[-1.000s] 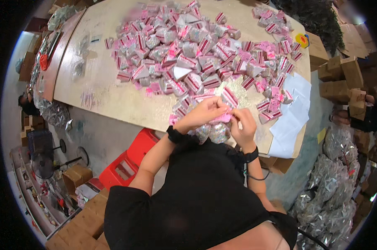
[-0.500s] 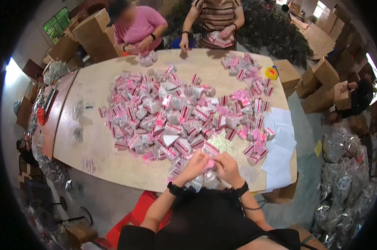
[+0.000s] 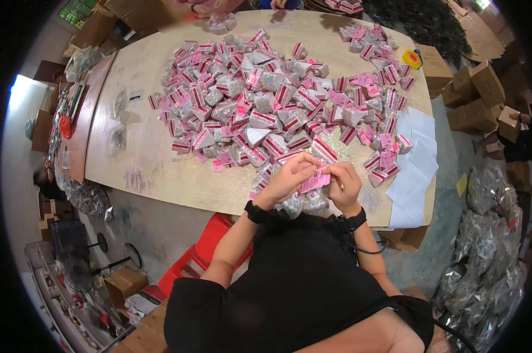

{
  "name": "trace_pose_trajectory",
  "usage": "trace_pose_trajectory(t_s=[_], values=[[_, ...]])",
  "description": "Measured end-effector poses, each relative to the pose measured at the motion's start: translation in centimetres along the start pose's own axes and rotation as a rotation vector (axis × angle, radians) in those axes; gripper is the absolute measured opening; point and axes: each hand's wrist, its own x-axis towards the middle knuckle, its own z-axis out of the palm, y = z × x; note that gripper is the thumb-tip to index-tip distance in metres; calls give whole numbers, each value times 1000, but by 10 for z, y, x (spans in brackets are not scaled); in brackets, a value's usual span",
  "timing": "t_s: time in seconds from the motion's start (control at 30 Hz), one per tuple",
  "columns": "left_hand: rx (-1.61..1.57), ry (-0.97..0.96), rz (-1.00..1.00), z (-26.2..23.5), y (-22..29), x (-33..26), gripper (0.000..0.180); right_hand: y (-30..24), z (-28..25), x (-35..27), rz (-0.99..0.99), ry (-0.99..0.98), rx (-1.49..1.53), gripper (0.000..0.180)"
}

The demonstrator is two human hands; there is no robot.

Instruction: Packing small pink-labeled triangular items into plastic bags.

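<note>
I pinch a small pink paper tag (image 3: pixel 315 180) between my left hand (image 3: pixel 289 179) and right hand (image 3: pixel 343 185), fingertips pressed together on its edges, just above the glittery packet (image 3: pixel 304 202) at the table's (image 3: pixel 160 176) near edge. It looks light, thin and easily creased, so I judge the corners the safest hold. Beyond the tag lies the heap of pink-and-red striped packets (image 3: pixel 278 100).

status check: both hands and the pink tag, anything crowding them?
Left hand and right hand both pinching small pink paper tag. Tag held above table edge. Heap of pink-and-red striped packets close ahead, not touching.
</note>
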Motion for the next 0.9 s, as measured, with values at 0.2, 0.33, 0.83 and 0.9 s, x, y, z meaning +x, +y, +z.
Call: trace_pose_trajectory(t_s=[0.2,0.33,0.83,0.9], values=[[56,-20,31,1,-11,-1,7,-3,-1,-6,13,8,-19,23],[261,107,-8,-7,-26,1,11,-4,-2,-7,226,-82,66,16],[11,242,-18,-10,-23,-4,16,16,-83,-29,648,-651,5,13],[0,234,-26,-13,-25,-1,16,17,-87,-34,757,-667,-18,17]])
